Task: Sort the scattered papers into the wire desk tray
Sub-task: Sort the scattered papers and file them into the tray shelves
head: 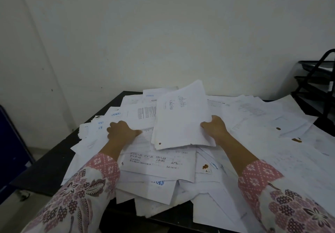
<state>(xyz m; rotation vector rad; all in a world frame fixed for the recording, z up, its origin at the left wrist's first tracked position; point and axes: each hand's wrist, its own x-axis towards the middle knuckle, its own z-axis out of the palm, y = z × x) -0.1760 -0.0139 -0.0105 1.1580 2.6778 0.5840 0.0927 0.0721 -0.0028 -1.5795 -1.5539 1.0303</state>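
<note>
- Head view is showing a loose heap of white printed paper sheets (181, 169) spreading over most of a dark, flat worktop (59, 153), with some sheets overhanging its near edge.
- Right hand (215, 126) is gripping the right edge of a thin white bundle of printed sheets (181, 118), thumb on top and fingers curling beneath, and the bundle's far end is tilting up off the heap.
- Left hand (121, 130) is lying on the sheets at the left of the heap with its fingers curling over them; whether it is pinching a sheet or only pressing down, I cannot tell.
- Black wire desk tray (315, 87) with stacked tiers is standing at the far right of the worktop, well apart from both hands, and some paper seems to be sitting in an upper tier already.
- Paper like this is probably handling as light, floppy and slippery: a bundle held by 1 edge is likely sagging and fanning, so 2 hands on opposite edges, or a hand flat beneath, would be steadying it better.
- Several edges are looking ragged and a few sheets are carrying brown stains (205, 167), so pulling from a corner is risking a tear.
- Most of the sorting is, by my judgement, remaining undone.
</note>
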